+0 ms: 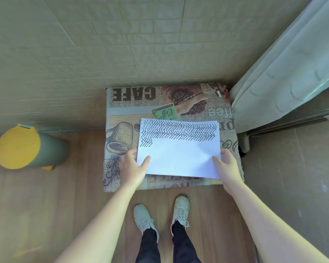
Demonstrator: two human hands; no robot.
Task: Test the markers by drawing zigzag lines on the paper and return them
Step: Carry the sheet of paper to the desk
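1. I see one sheet of paper [180, 154] over a small counter [122, 103] covered with a coffee-themed printed cloth that carries the word "CAFE" at its far left.
2. The far part of the paper bears several rows of black zigzag strokes; a short extra row sits at the left edge below them. The near half is blank.
3. My left hand [132, 166] holds the paper at its near-left corner: the thumb lies on top of the sheet, the fingers run under its left edge.
4. My right hand [227, 166] holds the near-right corner in like manner, thumb on top and fingers curled round the right edge.
5. Whether the sheet lies flat on the cloth or is slightly raised, I cannot tell; its near edge casts a shadow on the cloth.
6. I can make out no markers in this view.
7. A grey-green bin with a yellow lid [17, 147] stands on the wooden floor [46, 205] well to the left of the counter.
8. A pale curtain [292, 63] hangs at the far right, just beside the counter's right corner.
9. Two white shoes [180, 207] and dark trouser legs show on the floor near the counter's near edge.
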